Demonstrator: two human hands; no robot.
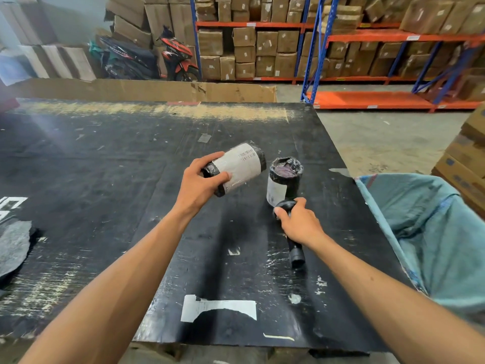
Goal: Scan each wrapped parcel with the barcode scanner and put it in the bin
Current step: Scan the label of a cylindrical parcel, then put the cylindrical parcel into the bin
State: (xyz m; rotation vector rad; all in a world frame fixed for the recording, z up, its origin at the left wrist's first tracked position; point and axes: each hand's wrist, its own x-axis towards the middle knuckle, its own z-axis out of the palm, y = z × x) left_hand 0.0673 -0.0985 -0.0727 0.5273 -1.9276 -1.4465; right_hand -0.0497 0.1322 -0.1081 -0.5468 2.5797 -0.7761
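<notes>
Forearms fill the bottom of the head view, both reaching over the scuffed black table [105, 179]. Torn white label scrap [217, 307] stuck to the near edge, ignore.

Right hand [299, 222] is wrapped around the barcode scanner [291, 232], thumb on the head, handle end poking out below my palm toward me. Nose points roughly up-table at the standing parcel [284, 179], which sits upright on the table just beyond my knuckles, label facing me, crumpled film on top.

Left hand [202, 185] has the held parcel [235, 168] lifted off the table, tilted, fingers and thumb closed around the lower black-wrapped end. White label with barcode [246, 155] faces up, clear of my fingers.

Handling guess: rigid cylinder under slick black film and tape, probably light to moderate since one hand carries it by the end without strain. Film looks slippery, so I grip around the girth, not on the label. Keep fingers off the barcode. Can't tell if the contents are fragile.

Teal fabric bin [433, 232] hangs open at the table's right edge, near my scanner hand. Held parcel isn't over it yet.

Cardboard sheet [147, 89], racks of cartons [262, 48] and a parked motorbike [178, 56] beyond, irrelevant.
</notes>
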